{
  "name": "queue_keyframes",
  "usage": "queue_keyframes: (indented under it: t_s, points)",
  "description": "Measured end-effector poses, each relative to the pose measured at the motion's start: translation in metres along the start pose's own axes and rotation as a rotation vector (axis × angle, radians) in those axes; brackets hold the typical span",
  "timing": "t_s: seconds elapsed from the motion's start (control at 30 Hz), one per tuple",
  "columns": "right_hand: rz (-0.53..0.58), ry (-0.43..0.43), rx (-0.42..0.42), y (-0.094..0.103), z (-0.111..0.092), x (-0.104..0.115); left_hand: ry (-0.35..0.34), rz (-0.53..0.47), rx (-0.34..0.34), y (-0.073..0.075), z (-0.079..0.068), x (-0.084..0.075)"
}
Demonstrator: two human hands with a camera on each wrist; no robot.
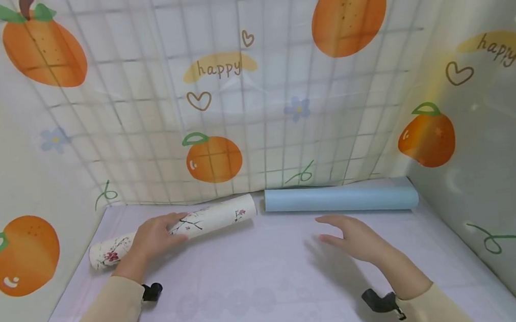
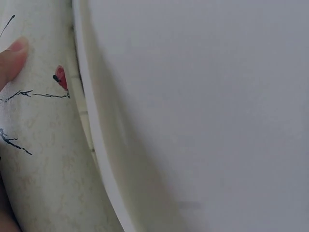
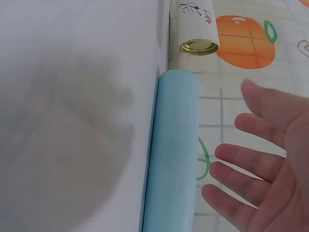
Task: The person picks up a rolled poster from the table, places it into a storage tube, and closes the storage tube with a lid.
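A long white roll (image 1: 212, 218) with dark branches and red blossoms lies slantwise at the back left of the table. My left hand (image 1: 154, 236) grips it near its middle, fingers over the top and thumb on the near side. In the left wrist view only the thumb (image 2: 15, 60) and a little of the hand show against the white roll (image 2: 48, 145). At the back right lies a plain light-blue roll (image 1: 339, 198). My right hand (image 1: 357, 236) is in front of it, touching nothing, with fingers spread in the right wrist view.
A pale lilac table surface (image 1: 249, 269) spreads before me. Behind it rises a white gridded sheet (image 1: 279, 144) printed with oranges, and more such sheeting (image 1: 494, 171) encloses the sides. The blue roll lies along the table's back edge.
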State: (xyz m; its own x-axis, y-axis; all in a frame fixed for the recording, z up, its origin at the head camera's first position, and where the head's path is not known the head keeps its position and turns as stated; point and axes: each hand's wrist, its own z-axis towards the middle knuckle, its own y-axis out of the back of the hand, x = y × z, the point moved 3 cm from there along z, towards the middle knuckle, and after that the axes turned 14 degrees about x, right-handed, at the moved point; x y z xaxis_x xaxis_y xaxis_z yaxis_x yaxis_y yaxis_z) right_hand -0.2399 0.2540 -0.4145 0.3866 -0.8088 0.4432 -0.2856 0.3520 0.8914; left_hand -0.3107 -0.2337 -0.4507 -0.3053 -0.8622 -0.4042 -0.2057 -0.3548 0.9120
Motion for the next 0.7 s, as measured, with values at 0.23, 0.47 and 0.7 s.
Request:
queue_keyframes:
  t_s: [0.23,0.47,0.7]
  points:
    - [-0.030,0.021,-0.030,0.002,-0.004,-0.001,0.000,0.019,0.000,0.001,0.010,0.009]
    - [-0.051,0.016,-0.027,0.005,-0.009,-0.004,-0.041,0.017,0.012,-0.003,0.025,0.011]
    - [-0.098,-0.018,-0.029,0.012,-0.016,-0.005,-0.038,0.041,0.046,-0.007,0.037,0.012]
